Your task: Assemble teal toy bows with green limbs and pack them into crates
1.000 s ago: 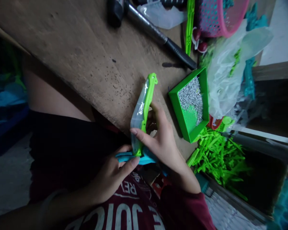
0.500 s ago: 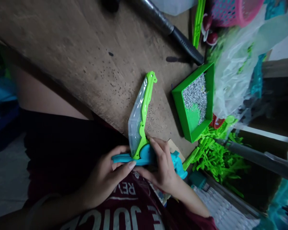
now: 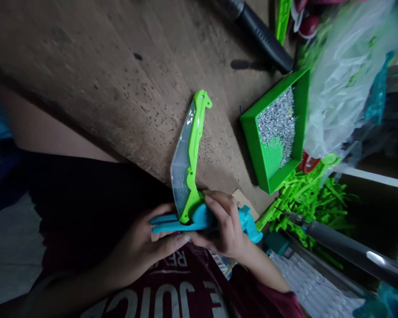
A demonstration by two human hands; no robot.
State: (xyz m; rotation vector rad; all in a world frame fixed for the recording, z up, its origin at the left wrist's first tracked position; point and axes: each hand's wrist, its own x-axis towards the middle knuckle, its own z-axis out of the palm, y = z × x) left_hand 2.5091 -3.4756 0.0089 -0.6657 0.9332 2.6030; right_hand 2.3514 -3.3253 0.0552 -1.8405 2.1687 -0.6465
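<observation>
- Both hands grip toy: L hand (image 3: 142, 245) on teal handle (image 3: 167, 224), R hand (image 3: 223, 227) pinching hinge, at table edge (image 3: 146, 163).
- Green arm w/ clear cover (image 3: 187, 159) sticks up; looks light, stiff, thin plastic—hold near hinge, not cover.

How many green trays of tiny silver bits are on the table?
1: the green tray sits on the wooden table, beside the clear plastic bag; more might lie hidden beneath it.

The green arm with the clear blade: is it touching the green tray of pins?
Apart. The head view shows bare wooden table between the green arm and the green tray.
</observation>
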